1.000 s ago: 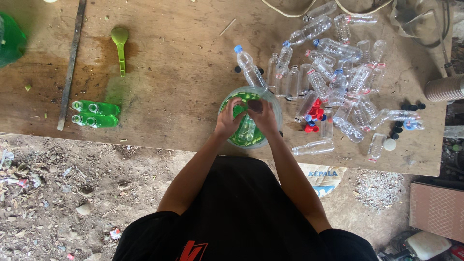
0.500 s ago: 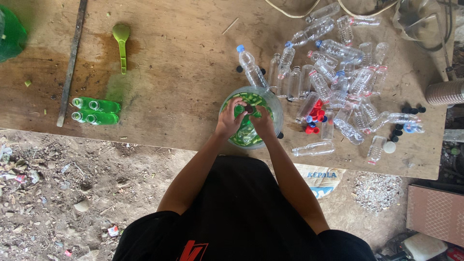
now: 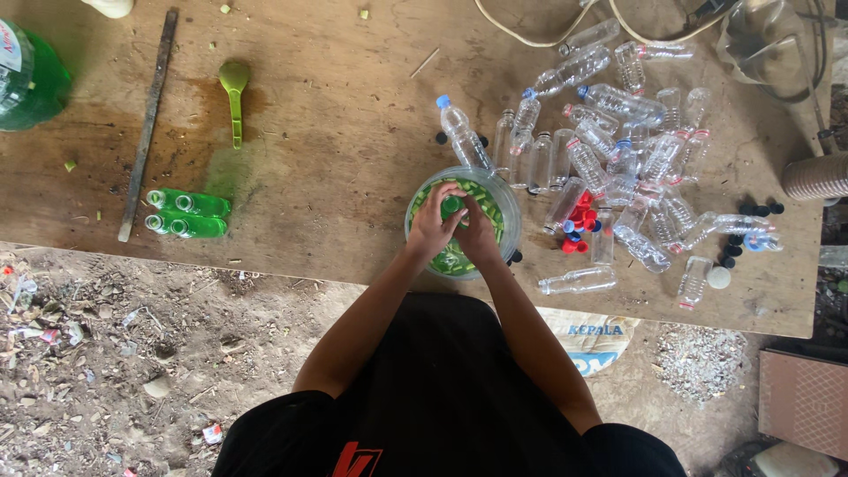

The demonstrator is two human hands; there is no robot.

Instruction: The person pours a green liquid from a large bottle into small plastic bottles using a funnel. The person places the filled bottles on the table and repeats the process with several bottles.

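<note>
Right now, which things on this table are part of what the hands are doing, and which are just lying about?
In use:
left hand
right hand
small green bottle
clear bowl

Lying about:
green ladle
metal bar
filled green bottles
empty clear bottles
loose caps

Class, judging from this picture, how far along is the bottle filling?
Done: two green filled bottles lie on the table. In hand: both hands, left hand and right hand, hold a small bottle over the bowl. Left: many empty bottles.

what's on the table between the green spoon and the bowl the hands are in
In the head view, the stretch of wooden table between the green spoon and the bowl is essentially bare: only stained wood and a green smear.
</note>
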